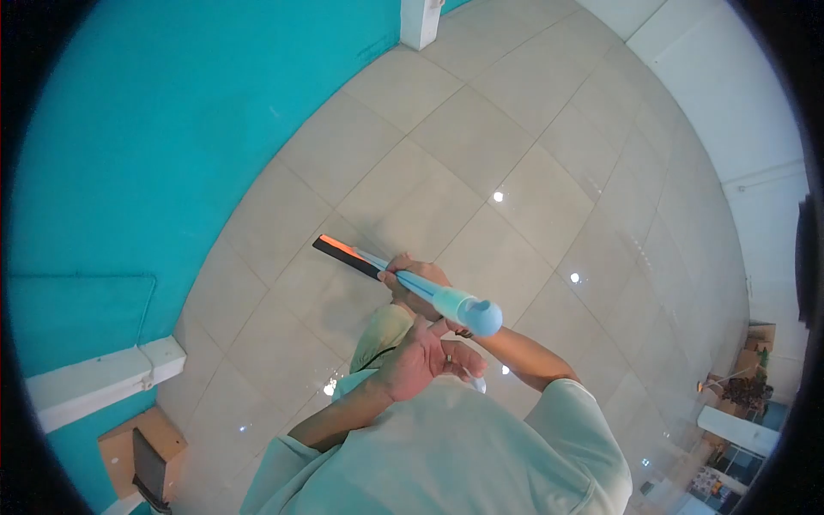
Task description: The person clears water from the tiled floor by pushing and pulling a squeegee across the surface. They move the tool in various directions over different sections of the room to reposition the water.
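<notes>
A long-handled tool reaches from the floor up toward the camera, with a light blue pole [418, 284], a pale green grip and a rounded blue end. Its narrow head [348, 256], orange and black, is low near the floor, left of the pole. My right hand [421, 279] is wrapped round the pole below the green grip. Palm up, my left hand [429, 359] is beside the upper end of the handle, its fingers apart and loosely bent, with a ring on one; nothing shows in it. A small whitish object by its fingertips is too hidden to name.
Pale floor tiles [472, 129] run beneath me. A turquoise wall [163, 129] with a white post [419, 21] and ledge [112, 382] stands at left. A cardboard box [163, 438] sits at lower left. Plants [745, 390], boxes and shelves are at lower right.
</notes>
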The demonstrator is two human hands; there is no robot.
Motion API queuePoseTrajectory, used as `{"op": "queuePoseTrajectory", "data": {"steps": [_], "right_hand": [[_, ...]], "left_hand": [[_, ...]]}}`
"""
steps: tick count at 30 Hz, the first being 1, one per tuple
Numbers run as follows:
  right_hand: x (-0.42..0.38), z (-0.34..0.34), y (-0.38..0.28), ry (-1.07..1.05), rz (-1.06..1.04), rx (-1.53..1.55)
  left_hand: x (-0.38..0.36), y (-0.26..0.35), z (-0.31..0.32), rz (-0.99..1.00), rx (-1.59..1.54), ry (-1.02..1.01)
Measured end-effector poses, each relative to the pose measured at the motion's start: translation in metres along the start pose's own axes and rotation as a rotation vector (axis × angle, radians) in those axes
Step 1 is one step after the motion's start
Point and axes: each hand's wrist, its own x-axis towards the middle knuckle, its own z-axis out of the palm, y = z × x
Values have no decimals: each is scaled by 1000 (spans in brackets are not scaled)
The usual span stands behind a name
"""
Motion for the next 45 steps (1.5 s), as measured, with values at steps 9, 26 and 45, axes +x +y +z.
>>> {"op": "queuePoseTrajectory", "data": {"steps": [9, 26, 45], "right_hand": [[93, -41, -8, 46, 63, -119], [349, -221, 310, 313, -97, -522], [433, -194, 414, 158, 803, -317]], "left_hand": [[52, 112, -15, -46, -217, 17], [378, 171, -253, 85, -266, 216], [363, 99, -283, 239, -581, 370]]}}
